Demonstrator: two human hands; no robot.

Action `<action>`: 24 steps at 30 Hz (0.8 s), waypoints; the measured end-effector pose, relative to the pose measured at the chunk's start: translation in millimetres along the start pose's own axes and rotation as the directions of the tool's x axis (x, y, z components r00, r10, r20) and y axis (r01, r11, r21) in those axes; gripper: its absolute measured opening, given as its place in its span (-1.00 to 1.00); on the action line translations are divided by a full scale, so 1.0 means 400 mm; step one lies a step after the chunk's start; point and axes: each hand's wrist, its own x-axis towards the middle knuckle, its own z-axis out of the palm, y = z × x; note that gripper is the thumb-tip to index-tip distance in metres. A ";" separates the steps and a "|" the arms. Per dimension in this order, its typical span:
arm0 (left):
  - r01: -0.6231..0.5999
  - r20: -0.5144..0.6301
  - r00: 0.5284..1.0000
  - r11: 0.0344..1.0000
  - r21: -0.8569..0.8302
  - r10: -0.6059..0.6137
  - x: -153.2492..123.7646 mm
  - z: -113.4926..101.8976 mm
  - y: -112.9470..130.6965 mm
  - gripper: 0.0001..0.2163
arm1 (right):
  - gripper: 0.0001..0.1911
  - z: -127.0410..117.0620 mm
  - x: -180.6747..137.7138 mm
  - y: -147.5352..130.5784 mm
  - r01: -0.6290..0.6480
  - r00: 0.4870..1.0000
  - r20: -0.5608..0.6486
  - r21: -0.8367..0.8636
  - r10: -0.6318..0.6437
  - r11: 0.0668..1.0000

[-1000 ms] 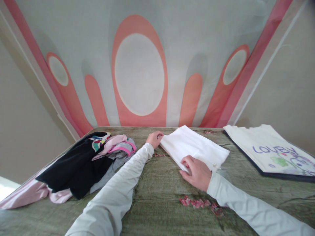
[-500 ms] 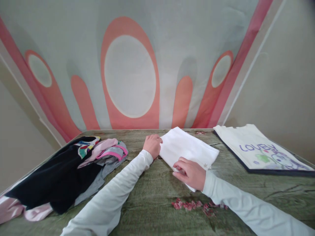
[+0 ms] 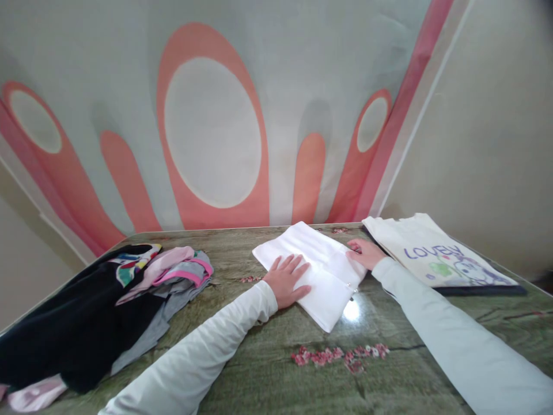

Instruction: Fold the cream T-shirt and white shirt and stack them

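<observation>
A white folded garment point(image 3: 324, 294) lies at a slant on the table in front of me, with small shiny bits near its lower right edge. My left hand point(image 3: 287, 281) rests flat on its left part, fingers spread. At the garment's upper right edge is my right hand point(image 3: 366, 253), its fingers curled and thumb against the fabric, closed on that edge; the fingertips are partly hidden.
Left of me lies a loose heap of clothes point(image 3: 86, 323), black, pink and grey. A folded cream garment with "LOVELY" lettering point(image 3: 436, 253) sits on a dark one point(image 3: 479, 290) at the right. The table point(image 3: 254, 369) has a wood-look top with printed pink flowers; a wall stands behind.
My left hand has moved from the garment's far left corner down onto its surface, opening flat. My right hand has gone from the near edge to the upper right edge. The view has shifted slightly.
</observation>
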 end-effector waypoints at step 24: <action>-0.124 0.092 0.986 0.984 -0.129 0.136 -0.027 -0.058 0.108 -0.42 | -0.58 -0.095 -0.111 -0.118 -0.096 0.472 0.876 0.162 -0.098 0.982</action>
